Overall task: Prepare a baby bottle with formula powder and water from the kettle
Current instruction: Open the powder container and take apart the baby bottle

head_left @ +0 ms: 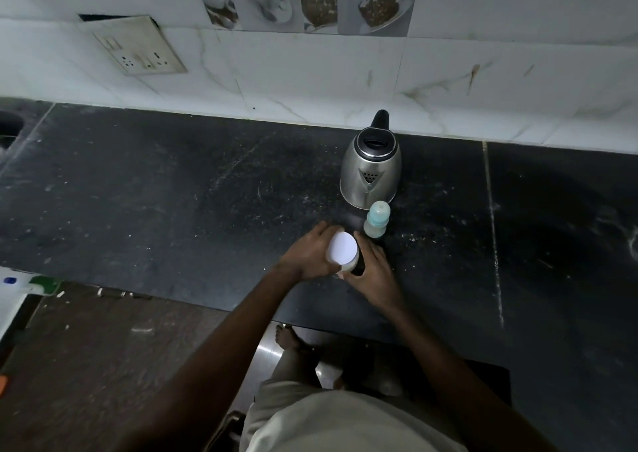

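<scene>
A white-lidded formula container [342, 248] stands on the dark countertop [172, 192] near its front edge. My left hand [309, 253] wraps its left side and my right hand [374, 272] grips its right side low down. Just behind it, the baby bottle [377, 220] stands upright with its pale blue-green cap on. The steel kettle [371, 172] with a black lid and handle sits behind the bottle, its spout facing me.
A tiled wall with a socket plate [141, 46] backs the counter. A sink edge [8, 127] shows at far left. A white and green object [31, 284] lies at the counter's left front corner. My foot [284, 337] is on the floor below.
</scene>
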The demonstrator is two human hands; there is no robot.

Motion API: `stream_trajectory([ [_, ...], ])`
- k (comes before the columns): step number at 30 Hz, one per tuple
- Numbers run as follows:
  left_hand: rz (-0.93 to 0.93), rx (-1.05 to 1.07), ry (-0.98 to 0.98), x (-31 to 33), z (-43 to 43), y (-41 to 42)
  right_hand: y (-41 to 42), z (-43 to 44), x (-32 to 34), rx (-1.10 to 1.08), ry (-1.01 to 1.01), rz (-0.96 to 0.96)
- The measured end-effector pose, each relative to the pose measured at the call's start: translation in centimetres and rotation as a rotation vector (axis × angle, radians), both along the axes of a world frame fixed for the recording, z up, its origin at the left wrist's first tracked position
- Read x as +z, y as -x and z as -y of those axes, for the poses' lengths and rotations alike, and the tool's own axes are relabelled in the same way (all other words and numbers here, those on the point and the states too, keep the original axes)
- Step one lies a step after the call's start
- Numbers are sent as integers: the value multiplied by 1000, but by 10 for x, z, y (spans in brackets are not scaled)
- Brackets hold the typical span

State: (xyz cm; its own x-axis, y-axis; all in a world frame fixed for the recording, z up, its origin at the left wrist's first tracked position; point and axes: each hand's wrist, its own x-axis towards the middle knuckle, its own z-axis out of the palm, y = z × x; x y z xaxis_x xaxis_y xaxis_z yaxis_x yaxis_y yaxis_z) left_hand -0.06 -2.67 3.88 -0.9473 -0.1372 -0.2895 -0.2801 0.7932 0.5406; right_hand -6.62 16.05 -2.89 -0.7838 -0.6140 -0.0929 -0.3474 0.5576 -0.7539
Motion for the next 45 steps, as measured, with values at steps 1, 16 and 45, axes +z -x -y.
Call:
stream_trajectory([
  [1, -2, -18, -12, 1, 1, -2, 0, 2, 0, 24, 5, 39],
  [16, -26, -202, 0, -2, 4, -26, -34, 5, 1, 12, 82, 172],
  [45, -35, -30, 185, 6, -26, -33, -58, 26, -22, -205, 93, -66],
])
